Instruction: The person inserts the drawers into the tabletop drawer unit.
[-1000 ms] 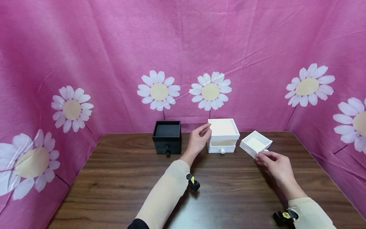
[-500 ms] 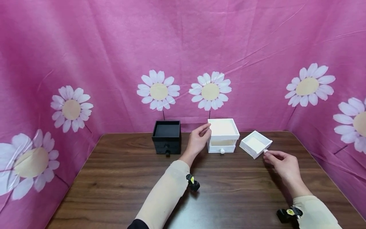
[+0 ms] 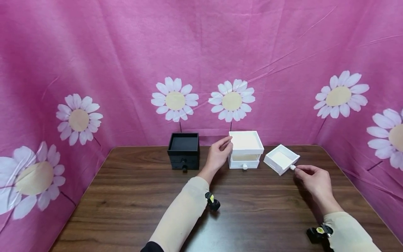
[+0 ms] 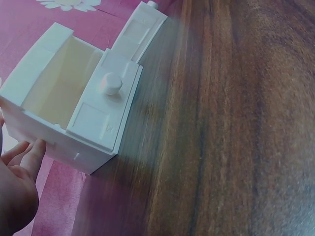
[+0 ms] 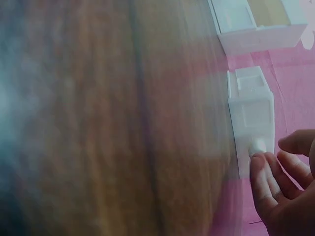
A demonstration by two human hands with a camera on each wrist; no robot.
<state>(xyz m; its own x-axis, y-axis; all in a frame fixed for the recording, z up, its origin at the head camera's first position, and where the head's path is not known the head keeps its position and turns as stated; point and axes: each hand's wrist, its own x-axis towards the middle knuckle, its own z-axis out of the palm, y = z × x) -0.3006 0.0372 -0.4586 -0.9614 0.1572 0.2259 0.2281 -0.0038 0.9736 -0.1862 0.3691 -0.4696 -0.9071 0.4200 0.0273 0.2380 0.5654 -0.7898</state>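
Note:
A small white drawer cabinet [image 3: 245,148] stands at the back of the table, with a bare upper opening and a round-knobbed lower drawer [image 4: 106,96] in place. My left hand [image 3: 217,154] rests its fingertips against the cabinet's left side, as the left wrist view also shows. To the cabinet's right, a loose white drawer [image 3: 281,159] lies turned at an angle, its knob [image 3: 292,167] pointing front right. My right hand [image 3: 316,182] is just beside that knob. In the right wrist view its fingertips [image 5: 257,164] are right at the knob, with another finger standing apart above.
A black drawer cabinet [image 3: 184,152] with a knob stands left of the white one. The wooden table [image 3: 252,213] reaches back to a pink cloth [image 3: 201,52] printed with daisies, which also hangs along both sides.
My right hand has slid right from the loose drawer's front corner to beside its knob, uncovering the knob. The drawer and my left hand have stayed in place.

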